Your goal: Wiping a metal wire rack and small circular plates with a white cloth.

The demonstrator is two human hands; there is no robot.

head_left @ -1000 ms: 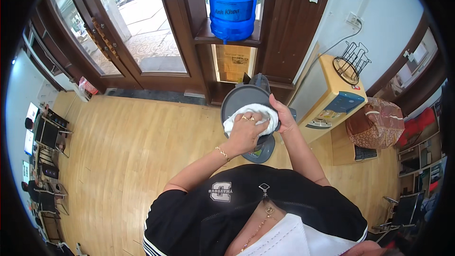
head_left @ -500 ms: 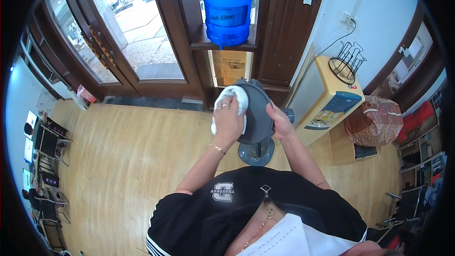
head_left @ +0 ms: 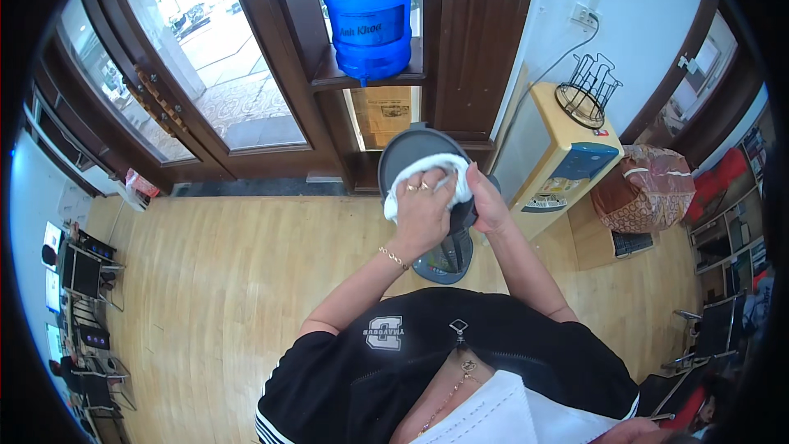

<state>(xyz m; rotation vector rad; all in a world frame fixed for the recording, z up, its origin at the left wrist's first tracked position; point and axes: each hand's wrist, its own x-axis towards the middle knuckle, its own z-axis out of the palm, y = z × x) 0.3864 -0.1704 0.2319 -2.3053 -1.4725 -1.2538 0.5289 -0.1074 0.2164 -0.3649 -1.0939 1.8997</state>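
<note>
A dark grey round disc [head_left: 404, 150], which looks like the head of a standing fan, is tilted up in front of me. My left hand [head_left: 424, 212] presses a bunched white cloth [head_left: 448, 166] against its face, fingers bent over the fabric. At the disc's right edge, my right hand [head_left: 491, 204] grips the rim with the thumb up; its other fingers are mostly hidden behind. Below, a grey base [head_left: 441, 268] rests on the floor. How the disc joins that base is hidden by my hands.
Ahead on a ledge stands a blue water bottle [head_left: 367, 20]. A yellow water dispenser [head_left: 549, 166], topped by a black wire rack [head_left: 588, 92], stands to the right, beside a patterned cloth-covered bundle [head_left: 645, 191]. Glass doors [head_left: 238, 57] are at the far left, desks and chairs [head_left: 82, 267] along the left wall.
My left hand has moved the cloth from the disc's left edge rightward to its lower middle. The disc's face has turned more into view, and the head view has shifted slightly.
</note>
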